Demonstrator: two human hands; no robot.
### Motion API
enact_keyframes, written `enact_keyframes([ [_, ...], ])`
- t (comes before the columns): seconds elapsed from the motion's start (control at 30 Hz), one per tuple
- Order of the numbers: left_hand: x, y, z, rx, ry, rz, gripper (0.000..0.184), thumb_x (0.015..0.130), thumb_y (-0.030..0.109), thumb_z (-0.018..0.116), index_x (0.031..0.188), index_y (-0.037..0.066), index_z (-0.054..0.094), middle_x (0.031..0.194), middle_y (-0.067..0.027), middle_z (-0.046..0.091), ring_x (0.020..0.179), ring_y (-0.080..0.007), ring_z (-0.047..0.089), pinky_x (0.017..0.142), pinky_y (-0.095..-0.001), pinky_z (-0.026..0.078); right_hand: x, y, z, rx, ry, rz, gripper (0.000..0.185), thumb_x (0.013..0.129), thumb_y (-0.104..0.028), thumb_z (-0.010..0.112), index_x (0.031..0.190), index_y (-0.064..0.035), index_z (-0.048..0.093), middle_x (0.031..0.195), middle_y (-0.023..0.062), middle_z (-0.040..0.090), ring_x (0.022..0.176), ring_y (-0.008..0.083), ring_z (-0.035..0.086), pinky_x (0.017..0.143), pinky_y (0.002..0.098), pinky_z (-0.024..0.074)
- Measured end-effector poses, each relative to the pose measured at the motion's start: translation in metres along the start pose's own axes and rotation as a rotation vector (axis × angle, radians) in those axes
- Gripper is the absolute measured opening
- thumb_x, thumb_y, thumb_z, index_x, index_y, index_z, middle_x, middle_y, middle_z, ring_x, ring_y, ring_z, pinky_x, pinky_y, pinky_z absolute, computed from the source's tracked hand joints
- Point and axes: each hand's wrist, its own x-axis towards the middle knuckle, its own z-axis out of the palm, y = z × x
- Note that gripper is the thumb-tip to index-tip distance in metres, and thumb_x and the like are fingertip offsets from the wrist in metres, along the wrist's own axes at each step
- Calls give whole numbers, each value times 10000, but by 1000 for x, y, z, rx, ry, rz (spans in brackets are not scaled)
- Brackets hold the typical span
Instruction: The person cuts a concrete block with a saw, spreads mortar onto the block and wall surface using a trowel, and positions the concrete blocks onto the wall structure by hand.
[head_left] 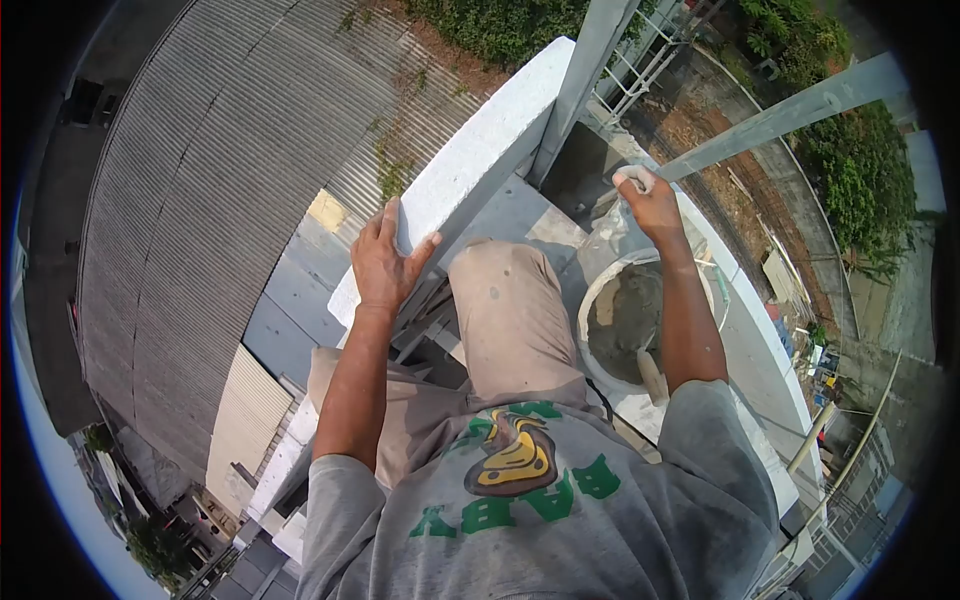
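Observation:
My left hand (385, 262) rests on the top of a white block wall (478, 150), its fingers spread over the edge and holding nothing. To the right, my right hand (648, 200) is closed around a small pale grey object (636, 178) whose shape is partly hidden by the fingers. Just below that hand stands a round bucket (588, 318) with a whitish rim and wet grey mortar (622, 312) inside. A tool with a pale handle (652, 377) leans in the bucket's lower side, partly beside my right forearm.
Metal posts (582, 85) rise near the wall's far end, and another beam (790, 118) slants to the upper right. A curved white ledge (745, 290) runs along the right. A corrugated roof (220, 200) lies below on the left. Several bamboo poles (812, 438) stand at the lower right.

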Motion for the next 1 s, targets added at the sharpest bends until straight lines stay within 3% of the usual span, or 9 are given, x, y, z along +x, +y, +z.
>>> enact_keyframes([
  [0.17,1,3,-3,12,-8,58,829,744,456,789,1358,-9,481,1212,-247,591,1096,-391,583,957,-448,467,8,-12,5,-2,-22,-24,314,869,-324,673,1006,-42,693,825,90,690,776,191,641,740,337,493],
  [0.27,-4,-6,-4,-79,-6,49,861,748,500,777,1389,25,454,1291,-240,543,1205,-383,515,1044,-506,378,17,-14,9,-24,-2,-24,288,875,-296,656,998,-39,697,792,91,683,740,186,646,720,336,494],
  [0.37,-23,-6,-21,102,29,-97,867,760,545,754,1409,60,444,1349,-218,502,1290,-370,446,1099,-583,255,33,10,20,85,-26,107,255,880,-262,632,978,-38,705,767,82,682,709,174,653,685,337,503],
  [0.4,-32,-14,-24,68,62,-152,892,761,582,740,1433,89,422,1376,-197,485,1325,-376,413,1102,-649,167,38,18,25,101,-48,155,248,893,-243,615,1012,-39,694,815,77,683,713,163,648,672,316,498],
  [0.5,-63,-31,-37,38,-1,-301,967,724,630,739,1466,120,387,1422,-182,445,1344,-374,392,1108,-663,146,52,37,48,190,-104,307,245,924,-202,571,1091,-51,665,923,74,685,723,150,645,638,282,497],
  [0.63,-81,-31,-42,110,-63,-272,969,717,601,757,1458,95,393,1407,-199,459,1336,-384,400,1092,-660,175,80,56,95,360,-116,524,221,937,-192,537,1097,-94,653,939,85,683,716,182,662,590,325,520],
  [0.7,-76,-29,-44,130,-75,-249,951,726,569,762,1454,80,394,1404,-213,462,1335,-388,407,1080,-659,190,96,65,114,292,-103,566,204,909,-177,542,1059,-100,657,914,80,671,689,196,654,573,327,520],
  [0.87,-62,-18,-39,153,-74,-179,883,744,459,773,1418,7,423,1327,-262,485,1228,-417,467,1051,-500,352,112,76,150,442,-35,694,136,870,-144,598,962,-77,671,840,88,660,636,221,657,515,342,525],
  [1.0,-65,-25,-35,117,-56,-173,904,729,462,801,1427,39,415,1329,-220,494,1206,-383,464,1041,-482,336,115,87,176,529,137,703,153,830,-120,677,929,-4,676,801,119,679,618,222,685,488,325,532],
])
